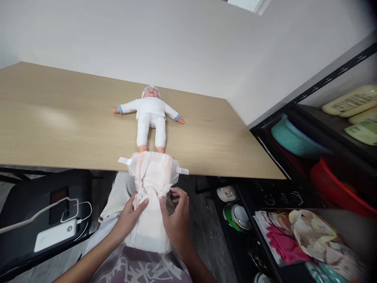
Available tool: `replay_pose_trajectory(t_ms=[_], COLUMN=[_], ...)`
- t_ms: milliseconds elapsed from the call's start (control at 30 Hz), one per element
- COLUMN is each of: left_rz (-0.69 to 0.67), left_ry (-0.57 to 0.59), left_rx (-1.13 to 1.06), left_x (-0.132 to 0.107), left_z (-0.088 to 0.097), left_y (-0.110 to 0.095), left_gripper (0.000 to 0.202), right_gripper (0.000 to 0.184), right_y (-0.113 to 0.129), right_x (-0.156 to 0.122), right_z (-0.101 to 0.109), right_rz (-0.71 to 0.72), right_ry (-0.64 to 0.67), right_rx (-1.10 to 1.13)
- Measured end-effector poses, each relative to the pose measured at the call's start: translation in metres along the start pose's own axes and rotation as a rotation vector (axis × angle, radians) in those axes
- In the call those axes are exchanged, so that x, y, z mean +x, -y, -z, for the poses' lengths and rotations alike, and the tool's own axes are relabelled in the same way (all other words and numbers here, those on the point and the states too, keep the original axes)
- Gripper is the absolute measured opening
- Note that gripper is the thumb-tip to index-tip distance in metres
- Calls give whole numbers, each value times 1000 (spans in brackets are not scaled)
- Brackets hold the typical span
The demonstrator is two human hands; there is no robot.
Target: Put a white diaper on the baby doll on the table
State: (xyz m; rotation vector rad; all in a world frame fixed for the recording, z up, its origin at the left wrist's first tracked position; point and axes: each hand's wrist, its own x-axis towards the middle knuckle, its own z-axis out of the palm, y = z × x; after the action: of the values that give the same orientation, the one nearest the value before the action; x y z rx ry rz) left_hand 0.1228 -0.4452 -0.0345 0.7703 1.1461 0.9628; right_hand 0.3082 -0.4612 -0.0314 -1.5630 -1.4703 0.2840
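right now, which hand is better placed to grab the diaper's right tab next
Probably the right hand: it is at the right edge of the diaper, nearer the right tab; the left hand is at the opposite edge.

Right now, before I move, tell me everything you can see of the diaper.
The diaper is pale off-white, soft-looking and opened out lengthwise. Its far end has sheer side panels with a white tab sticking out each side; gathered ruffles edge the middle. That end overlaps the table's front edge by the doll's feet; contact with them is unclear. The near end reaches toward your shirt. Your left hand holds one edge; your right hand's thumb touches the other.
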Motion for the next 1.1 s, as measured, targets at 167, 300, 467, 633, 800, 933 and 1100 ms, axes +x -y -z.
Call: replay_pose_trajectory(t_ms=[167,300,467,633,800,933,1100], left_rz=[-77,-106,-216,-715,-1073,-1159,-1142], left_ry=[-10,19,163,34,145,556,820], left_rx=[47,154,577,920,1494,1667,1553], left_x=[1,-4,-7,36,135,199,229], left_z=[-7,-8,28,75,66,34,7], left_y=[10,9,-22,-105,-188,-200,-197], left_gripper=[62,62,33,22,59,96,90], right_gripper=[56,72,70,69,69,68,65], right_y=[18,17,6,5,4,4,5], right_x=[47,86,94,91,91,91,91], right_z=[-14,-45,-66,-66,-70,-70,-66], right_rz=[327,408,392,379,392,382,366], right_ry=[147,384,504,511,492,488,498], right_rx=[-53,-142,-220,-222,-214,-216,-200])
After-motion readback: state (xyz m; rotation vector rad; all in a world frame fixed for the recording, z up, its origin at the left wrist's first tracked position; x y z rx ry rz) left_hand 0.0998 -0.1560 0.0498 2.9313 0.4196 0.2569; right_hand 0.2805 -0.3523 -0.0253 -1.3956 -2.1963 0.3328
